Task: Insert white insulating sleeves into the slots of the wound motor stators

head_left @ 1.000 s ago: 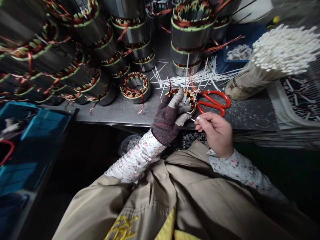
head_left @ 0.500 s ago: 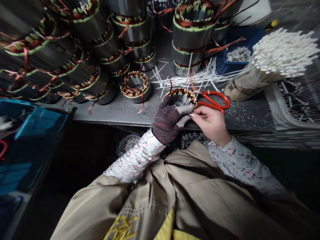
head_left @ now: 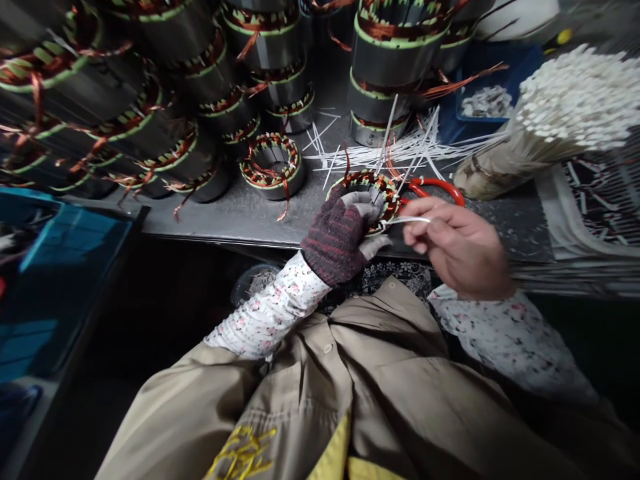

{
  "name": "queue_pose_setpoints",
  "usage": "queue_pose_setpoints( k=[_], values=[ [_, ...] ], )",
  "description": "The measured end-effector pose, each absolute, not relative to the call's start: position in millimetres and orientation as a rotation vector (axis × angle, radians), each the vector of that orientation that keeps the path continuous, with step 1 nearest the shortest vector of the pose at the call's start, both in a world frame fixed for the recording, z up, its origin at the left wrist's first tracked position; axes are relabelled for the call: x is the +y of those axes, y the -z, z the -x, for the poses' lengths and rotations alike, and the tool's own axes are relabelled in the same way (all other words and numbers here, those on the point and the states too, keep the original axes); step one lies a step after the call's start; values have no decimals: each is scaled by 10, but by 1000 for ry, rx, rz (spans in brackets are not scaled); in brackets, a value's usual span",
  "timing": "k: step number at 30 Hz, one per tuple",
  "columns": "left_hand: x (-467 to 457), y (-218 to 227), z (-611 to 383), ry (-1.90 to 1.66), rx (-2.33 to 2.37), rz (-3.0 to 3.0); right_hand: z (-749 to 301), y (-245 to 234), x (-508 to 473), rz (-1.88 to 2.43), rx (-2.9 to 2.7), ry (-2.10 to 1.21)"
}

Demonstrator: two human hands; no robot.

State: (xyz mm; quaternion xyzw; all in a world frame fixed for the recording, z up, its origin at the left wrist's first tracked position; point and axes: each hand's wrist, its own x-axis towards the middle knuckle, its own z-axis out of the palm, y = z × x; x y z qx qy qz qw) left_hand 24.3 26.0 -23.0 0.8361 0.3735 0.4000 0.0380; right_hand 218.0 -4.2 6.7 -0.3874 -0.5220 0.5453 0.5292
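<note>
1. Stator core with copper windings sits at the front of the metal tabletop, centre frame.
2. Gloved left hand grips it; bare right hand pinches a white strip.
3. More stators crowd the upper left; red scissors lie right.

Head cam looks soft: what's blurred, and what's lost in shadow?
Head view: the right hand and its white strip are motion-blurred; the gloved left hand and wound stator look sharper; under the steel bench is deep shadow; wide-angle distortion bends the edges.
</note>
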Motion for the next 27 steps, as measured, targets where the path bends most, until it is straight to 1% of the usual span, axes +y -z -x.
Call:
queue_pose_setpoints(
  k=[2,4,6,9,11,13,15,17,20,21,22,24,26,27],
  values=[
    [263,234,-225,-1129,1155,-2657,-2153,-47,-83,849,-1171,-1480],
    [263,230,-224,-1013,1182,-2736,-2177,-69,-161,850,-1126,-1553],
    [258,213,-237,-917,1239,-2752,-2236,-134,-215,880,-1115,-1511],
    [249,185,-256,-882,1250,-2782,-2219,-231,-101,934,-1103,-1358],
    [257,188,-258,-904,1172,-2816,-2052,-237,103,989,-1045,-1251],
    [279,212,-245,-959,1045,-2849,-1813,-190,306,1045,-1001,-1210],
    [311,242,-219,-1001,980,-2859,-1635,-113,404,1112,-1082,-1178],
    [337,258,-186,-1018,989,-2833,-1634,-28,364,1122,-1302,-944],
    [342,231,-155,-1008,997,-2730,-1986,68,196,1030,-1627,-334],
    [331,207,-157,-995,992,-2702,-2153,87,168,1054,-1699,-182],
    [313,177,-168,-958,1007,-2690,-2317,102,170,1173,-1780,-110],
    [267,111,-215,-802,1090,-2736,-2582,126,264,1398,-2072,-76],
    [230,57,-277,-541,1203,-2847,-2725,163,433,1594,-2359,-124],
    [223,40,-301,-408,1248,-2884,-2759,197,524,1664,-2413,-147]
  ],
)
